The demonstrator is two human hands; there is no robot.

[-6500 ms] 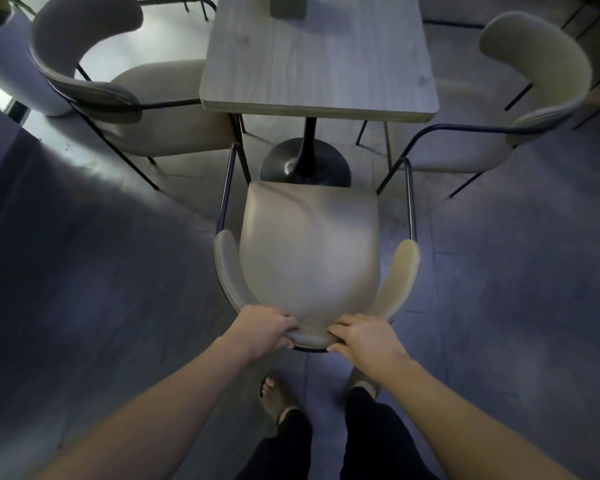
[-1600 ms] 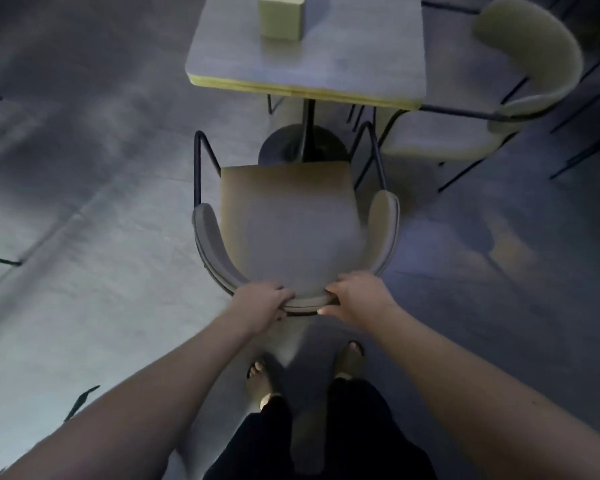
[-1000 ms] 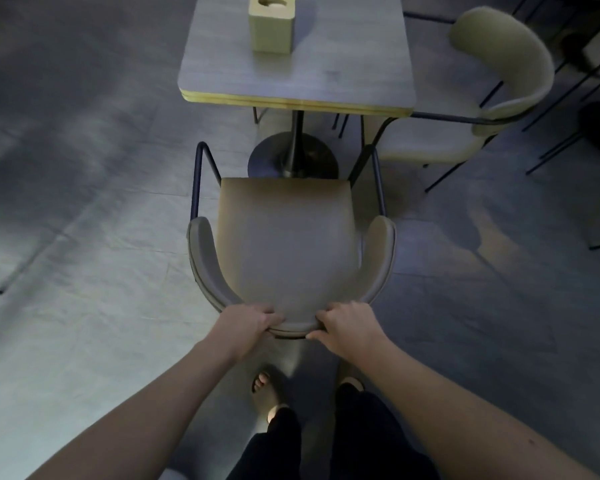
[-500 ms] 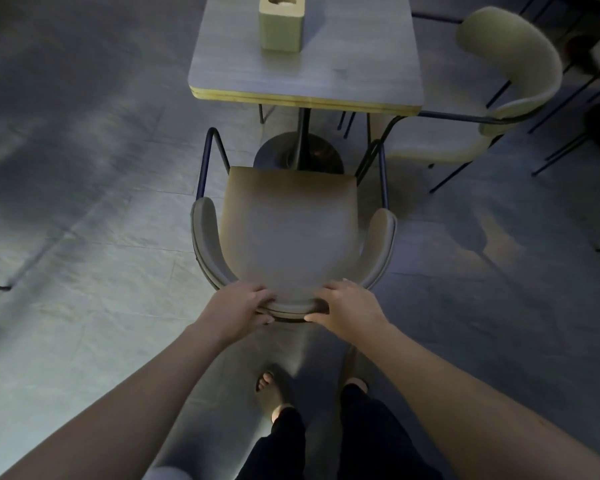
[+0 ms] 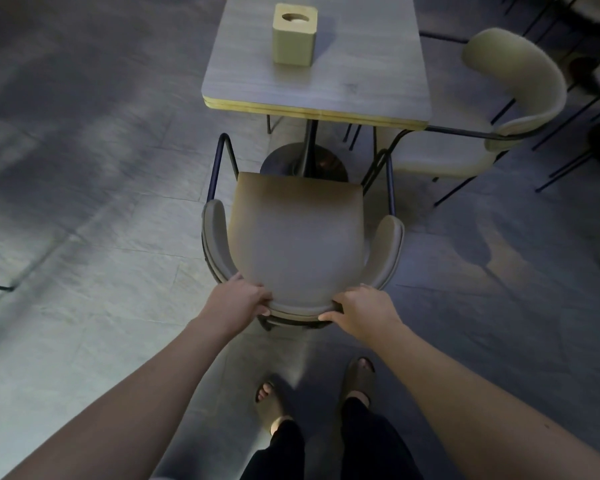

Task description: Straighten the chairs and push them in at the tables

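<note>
hands sit on the curved backrest of the near chair (image 5: 297, 244), the left hand (image 5: 238, 301) and the right hand (image 5: 364, 311) set either side of its middle, fingers (image 5: 262, 296) of each curled closed over the top rim of the backrest. the chair stands on the floor (image 5: 84, 271) in front of the desk (image 5: 326, 81), its seat front short of the desk's near edge and just above the round pedestal base (image 5: 303, 164), so it looks not yet pushed in.

to do this step well, i would push evenly with both hands, low and straight ahead, so the chair slides rather than tips and does not swing. the right front leg looks close to the frame of the second chair (image 5: 492, 109) on the right side, so a slight bias leftward may avoid a snag; the pedestal base is the other thing the legs could meet.

the chair faces away from the person, toward the desk; its front-to-back axis runs almost square to the desk edge, perhaps turned a touch clockwise. a tissue box (image 5: 294, 34) stands on the desk.
</note>
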